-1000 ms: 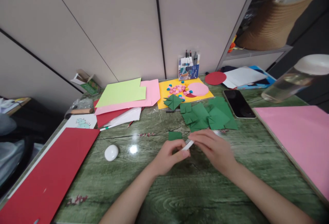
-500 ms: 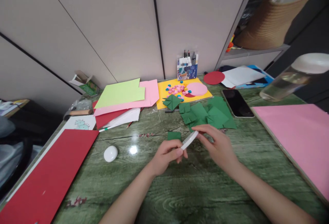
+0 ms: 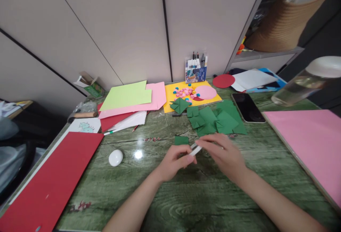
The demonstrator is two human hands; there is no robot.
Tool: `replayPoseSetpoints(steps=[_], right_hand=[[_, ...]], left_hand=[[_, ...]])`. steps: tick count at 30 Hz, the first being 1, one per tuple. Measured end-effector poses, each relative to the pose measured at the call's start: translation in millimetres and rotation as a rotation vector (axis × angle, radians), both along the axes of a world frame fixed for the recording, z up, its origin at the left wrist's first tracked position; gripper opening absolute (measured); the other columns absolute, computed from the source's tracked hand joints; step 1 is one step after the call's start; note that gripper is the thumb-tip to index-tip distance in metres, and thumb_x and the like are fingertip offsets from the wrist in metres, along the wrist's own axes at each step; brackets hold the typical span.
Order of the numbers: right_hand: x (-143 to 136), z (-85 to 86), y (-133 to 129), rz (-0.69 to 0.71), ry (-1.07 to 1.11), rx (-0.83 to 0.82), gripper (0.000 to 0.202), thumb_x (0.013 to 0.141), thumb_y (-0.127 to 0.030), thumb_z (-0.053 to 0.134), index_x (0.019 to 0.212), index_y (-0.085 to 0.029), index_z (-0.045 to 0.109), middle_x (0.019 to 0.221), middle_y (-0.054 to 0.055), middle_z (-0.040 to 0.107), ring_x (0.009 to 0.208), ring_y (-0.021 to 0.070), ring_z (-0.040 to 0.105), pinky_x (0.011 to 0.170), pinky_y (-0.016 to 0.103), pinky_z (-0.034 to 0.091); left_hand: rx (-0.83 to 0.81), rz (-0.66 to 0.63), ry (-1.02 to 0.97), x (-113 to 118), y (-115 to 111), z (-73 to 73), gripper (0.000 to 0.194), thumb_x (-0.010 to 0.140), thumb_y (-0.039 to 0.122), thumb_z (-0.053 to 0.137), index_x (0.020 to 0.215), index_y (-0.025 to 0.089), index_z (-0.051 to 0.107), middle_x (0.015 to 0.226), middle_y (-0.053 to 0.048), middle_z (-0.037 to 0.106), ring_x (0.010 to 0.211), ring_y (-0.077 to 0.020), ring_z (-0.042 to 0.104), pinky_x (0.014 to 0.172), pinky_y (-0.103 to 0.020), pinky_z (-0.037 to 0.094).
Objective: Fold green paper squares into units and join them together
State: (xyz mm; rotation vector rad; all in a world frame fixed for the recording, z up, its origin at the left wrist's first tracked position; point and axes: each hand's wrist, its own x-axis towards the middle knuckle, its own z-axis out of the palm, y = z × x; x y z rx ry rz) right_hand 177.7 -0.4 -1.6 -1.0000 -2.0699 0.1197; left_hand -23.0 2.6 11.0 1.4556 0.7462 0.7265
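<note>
My left hand [image 3: 176,162] pinches a small white strip-like object [image 3: 195,150] between thumb and fingers, above the middle of the green table [image 3: 149,196]. The fingertips of my right hand [image 3: 225,155] touch the upper end of that object; the hand is a little blurred. Just behind my left hand lies a small green paper square [image 3: 181,140]. Folded green papers [image 3: 209,120] are piled farther back. To the left, a round white object [image 3: 115,157] rests on the table.
Red board [image 3: 53,178] at left, pink board [image 3: 306,143] at right. A phone [image 3: 247,107], a bottle [image 3: 295,86] and a marker box [image 3: 196,74] stand or lie at the back, with a yellow sheet [image 3: 169,98] holding small balls and a light green sheet [image 3: 125,97].
My right hand has shifted slightly left and its fingers have moved farther along the white object. The whole view has shifted a little.
</note>
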Motion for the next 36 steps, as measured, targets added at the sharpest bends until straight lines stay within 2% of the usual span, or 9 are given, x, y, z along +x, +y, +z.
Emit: replayPoseSetpoints(steps=[4, 10, 13, 17, 19, 25, 29, 32, 36], right_hand=[[-1.9, -3.3, -4.1, 0.066, -0.115, 0.105, 0.038, 0.082, -0.008, 0.052, 0.115, -0.026, 0.058, 0.099, 0.007, 0.066, 0.085, 0.0176, 0.06, 0.073, 0.032, 0.046], [-4.4, 0.6, 3.9, -0.177, 0.044, -0.167, 0.029, 0.086, -0.019, 0.049, 0.113, -0.023, 0.056, 0.095, 0.006, 0.067, 0.078, 0.016, 0.064, 0.068, 0.028, 0.051], [-1.3, 0.7, 5.3, -0.172, -0.001, -0.055, 0.02, 0.086, -0.017, 0.05, 0.102, -0.022, 0.061, 0.088, 0.004, 0.07, 0.078, 0.016, 0.064, 0.07, 0.028, 0.048], [0.7, -0.4, -0.1, -0.055, -0.158, 0.187, 0.029, 0.084, -0.008, 0.049, 0.109, -0.019, 0.059, 0.097, 0.008, 0.07, 0.083, 0.0186, 0.064, 0.073, 0.034, 0.043], [-0.4, -0.6, -1.9, -0.02, -0.179, 0.207, 0.032, 0.084, -0.008, 0.048, 0.112, -0.02, 0.057, 0.101, 0.009, 0.069, 0.085, 0.0191, 0.063, 0.075, 0.035, 0.042], [-3.4, -2.8, 4.9, -0.177, -0.042, -0.189, 0.033, 0.085, -0.02, 0.049, 0.118, -0.024, 0.051, 0.097, 0.006, 0.069, 0.077, 0.0187, 0.064, 0.071, 0.035, 0.046], [-2.4, -4.3, 5.8, -0.156, -0.015, -0.186, 0.025, 0.086, -0.017, 0.048, 0.107, -0.024, 0.058, 0.091, 0.004, 0.07, 0.08, 0.0195, 0.063, 0.072, 0.035, 0.047], [-3.7, -0.9, 1.1, -0.146, -0.015, -0.164, 0.031, 0.086, -0.016, 0.047, 0.115, -0.023, 0.054, 0.098, 0.007, 0.068, 0.085, 0.0196, 0.063, 0.076, 0.036, 0.046], [-7.6, 5.7, -6.0, -0.081, 0.036, -0.188, 0.034, 0.084, -0.017, 0.051, 0.117, -0.024, 0.054, 0.116, 0.007, 0.062, 0.102, 0.0199, 0.058, 0.087, 0.036, 0.045]], left_hand=[[-0.025, -0.006, 0.066, 2.2, -1.0, -1.3, 0.035, 0.084, 0.041, 0.048, 0.073, 0.011, 0.062, 0.052, 0.003, 0.042, 0.049, -0.0078, 0.04, 0.051, -0.021, 0.03], [-0.068, 0.002, -0.092, -2.4, -0.6, -10.0, 0.031, 0.083, 0.038, 0.05, 0.072, 0.011, 0.062, 0.058, -0.001, 0.052, 0.052, -0.0089, 0.048, 0.053, -0.021, 0.035], [-0.085, -0.009, -0.122, -3.2, -0.5, -10.4, 0.029, 0.082, 0.037, 0.053, 0.072, 0.011, 0.062, 0.06, -0.002, 0.054, 0.054, -0.0097, 0.05, 0.055, -0.022, 0.036], [-0.101, -0.028, -0.079, -0.8, -1.1, -7.0, 0.029, 0.08, 0.039, 0.054, 0.076, 0.011, 0.061, 0.056, 0.001, 0.049, 0.051, -0.0085, 0.045, 0.052, -0.021, 0.034], [-0.114, -0.029, -0.058, 0.5, -1.4, -6.0, 0.029, 0.081, 0.039, 0.054, 0.076, 0.011, 0.061, 0.055, 0.002, 0.047, 0.05, -0.0076, 0.043, 0.051, -0.02, 0.033], [-0.095, -0.009, -0.084, -1.4, -0.8, -9.2, 0.03, 0.081, 0.04, 0.053, 0.075, 0.011, 0.061, 0.058, -0.001, 0.052, 0.053, -0.0094, 0.048, 0.055, -0.022, 0.037], [-0.085, -0.024, -0.061, -2.0, -0.8, -7.5, 0.032, 0.081, 0.041, 0.052, 0.075, 0.012, 0.061, 0.059, -0.001, 0.053, 0.054, -0.0103, 0.049, 0.055, -0.022, 0.037], [0.018, 0.017, 0.047, 0.4, -2.2, -2.4, 0.031, 0.084, 0.04, 0.048, 0.075, 0.013, 0.061, 0.055, 0.001, 0.049, 0.052, -0.0092, 0.045, 0.055, -0.022, 0.035], [0.345, 0.222, 0.343, 4.8, -4.4, -1.3, 0.028, 0.086, 0.035, 0.045, 0.072, 0.014, 0.058, 0.06, 0.0, 0.05, 0.061, -0.0113, 0.045, 0.06, -0.024, 0.034]])
